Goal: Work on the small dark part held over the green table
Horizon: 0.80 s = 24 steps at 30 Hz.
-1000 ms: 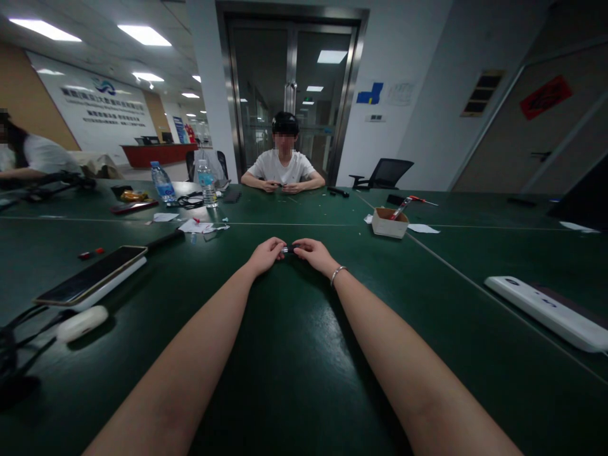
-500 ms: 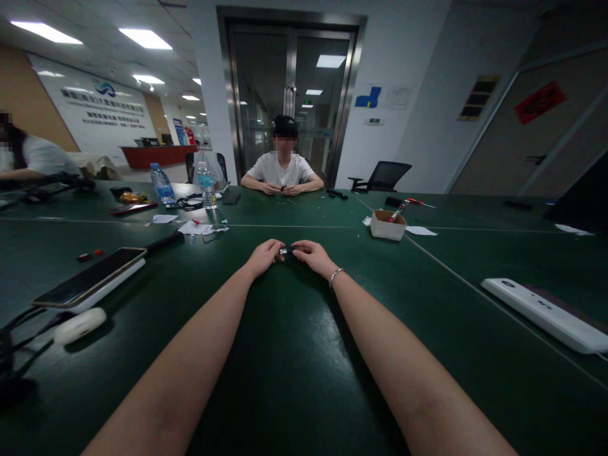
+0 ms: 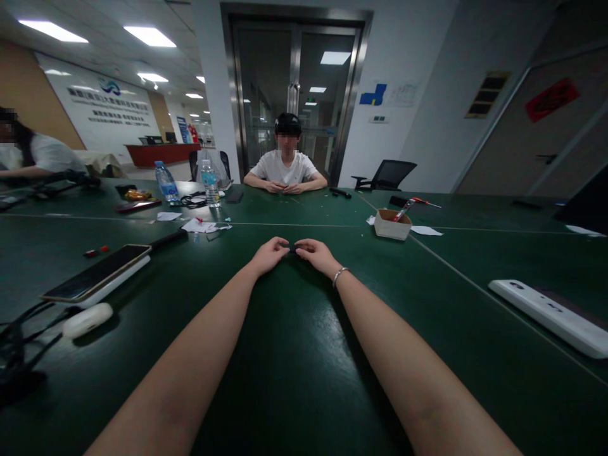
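My left hand (image 3: 270,256) and my right hand (image 3: 319,256) meet over the green table (image 3: 285,354), fingertips almost together. Between them is a small dark object (image 3: 293,249), pinched from both sides. Its kind is too small to make out, and the fingers cover most of it. Both hands are closed, thumbs against fingers. A silver bracelet (image 3: 339,276) circles my right wrist.
A phone (image 3: 97,272) on a white block and a white oval case (image 3: 88,320) lie at left. A small box (image 3: 392,225) and a white power strip (image 3: 546,316) are at right. Bottles (image 3: 209,183) stand farther back. Across the table sits a person (image 3: 286,166).
The object's silver part, visible between my fingers before, no longer shows; only a dark part does. My hands keep their place on the table. The whole view has shifted slightly.
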Motion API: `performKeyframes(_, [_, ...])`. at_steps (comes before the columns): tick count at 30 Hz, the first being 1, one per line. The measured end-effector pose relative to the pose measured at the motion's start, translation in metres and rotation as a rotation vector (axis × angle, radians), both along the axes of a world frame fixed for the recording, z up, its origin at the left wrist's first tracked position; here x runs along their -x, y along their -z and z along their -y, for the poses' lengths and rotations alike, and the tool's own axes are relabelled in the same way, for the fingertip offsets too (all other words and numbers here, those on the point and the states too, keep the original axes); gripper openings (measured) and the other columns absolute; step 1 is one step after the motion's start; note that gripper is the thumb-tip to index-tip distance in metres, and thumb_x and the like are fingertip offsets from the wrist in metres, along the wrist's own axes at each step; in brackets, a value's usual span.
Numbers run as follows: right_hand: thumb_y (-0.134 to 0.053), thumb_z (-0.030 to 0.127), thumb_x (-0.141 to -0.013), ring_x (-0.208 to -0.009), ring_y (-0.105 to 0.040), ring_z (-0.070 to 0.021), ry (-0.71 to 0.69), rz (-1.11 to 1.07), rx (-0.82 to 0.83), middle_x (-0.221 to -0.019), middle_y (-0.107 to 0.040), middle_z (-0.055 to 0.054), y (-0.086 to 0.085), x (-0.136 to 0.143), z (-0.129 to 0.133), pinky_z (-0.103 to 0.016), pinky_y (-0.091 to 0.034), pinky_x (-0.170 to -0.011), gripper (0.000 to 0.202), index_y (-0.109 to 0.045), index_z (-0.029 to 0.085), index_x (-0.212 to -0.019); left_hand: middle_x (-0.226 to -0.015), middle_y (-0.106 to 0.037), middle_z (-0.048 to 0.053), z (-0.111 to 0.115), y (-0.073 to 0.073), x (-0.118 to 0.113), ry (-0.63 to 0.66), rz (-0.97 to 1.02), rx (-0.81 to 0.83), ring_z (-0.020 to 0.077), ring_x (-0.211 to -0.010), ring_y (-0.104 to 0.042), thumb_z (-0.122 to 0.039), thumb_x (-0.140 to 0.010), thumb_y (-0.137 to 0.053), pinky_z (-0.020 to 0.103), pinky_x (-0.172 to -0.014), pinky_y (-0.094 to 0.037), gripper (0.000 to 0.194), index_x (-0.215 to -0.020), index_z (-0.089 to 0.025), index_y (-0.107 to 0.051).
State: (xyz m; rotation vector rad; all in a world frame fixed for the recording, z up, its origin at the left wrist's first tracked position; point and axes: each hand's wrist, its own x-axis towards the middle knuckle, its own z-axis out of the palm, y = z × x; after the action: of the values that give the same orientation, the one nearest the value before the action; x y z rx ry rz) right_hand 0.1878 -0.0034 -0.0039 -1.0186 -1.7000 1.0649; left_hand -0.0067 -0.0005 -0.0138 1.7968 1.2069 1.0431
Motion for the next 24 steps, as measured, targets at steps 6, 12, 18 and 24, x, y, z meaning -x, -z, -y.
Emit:
performKeyframes(6, [-0.067, 0.016, -0.076, -0.062, -0.058, -0.0099, -0.007, -0.004, 0.009, -0.074, -0.065, -0.002, 0.0001, 0.0001, 0.0, -0.023, -0.047, -0.062, 0.025, -0.066, 0.014, -0.1, -0.077, -0.065, 0.004, 0.001, -0.0029, -0.0014, 0.04, -0.021, 0.026, 0.0137, -0.07, -0.058, -0.041, -0.084, -0.048, 0.026, -0.063, -0.043, 0.035, -0.105, -0.016, -0.061])
performKeyframes(12, [-0.067, 0.017, -0.075, -0.064, -0.058, -0.0098, -0.005, -0.004, 0.005, -0.076, -0.066, -0.002, 0.0009, -0.0006, -0.0008, -0.023, -0.047, -0.064, 0.025, -0.066, 0.015, -0.1, -0.076, -0.063, 0.003, 0.0031, -0.0061, -0.0028, 0.025, -0.025, 0.02, 0.013, -0.068, -0.055, -0.039, -0.086, -0.044, 0.026, -0.063, -0.043, 0.035, -0.105, -0.016, -0.061])
performKeyframes(18, [-0.066, 0.016, -0.077, -0.064, -0.058, -0.01, 0.004, -0.004, 0.013, -0.077, -0.066, -0.002, -0.0013, 0.0001, 0.0013, -0.024, -0.047, -0.065, 0.023, -0.066, 0.015, -0.1, -0.072, -0.062, 0.002, 0.0011, -0.004, -0.0005, 0.008, -0.025, 0.033, 0.0125, -0.064, -0.054, -0.043, -0.086, -0.044, 0.026, -0.061, -0.042, 0.038, -0.104, -0.016, -0.063])
performKeyframes(24, [-0.066, 0.016, -0.077, -0.062, -0.056, -0.0096, -0.004, 0.006, 0.017, -0.073, -0.065, -0.001, -0.0029, 0.0003, 0.0024, -0.023, -0.046, -0.062, 0.023, -0.065, 0.014, -0.1, -0.08, -0.064, 0.003, 0.002, -0.0051, -0.0002, 0.012, -0.026, 0.022, 0.0133, -0.071, -0.057, -0.039, -0.084, -0.049, 0.027, -0.066, -0.044, 0.034, -0.106, -0.016, -0.062])
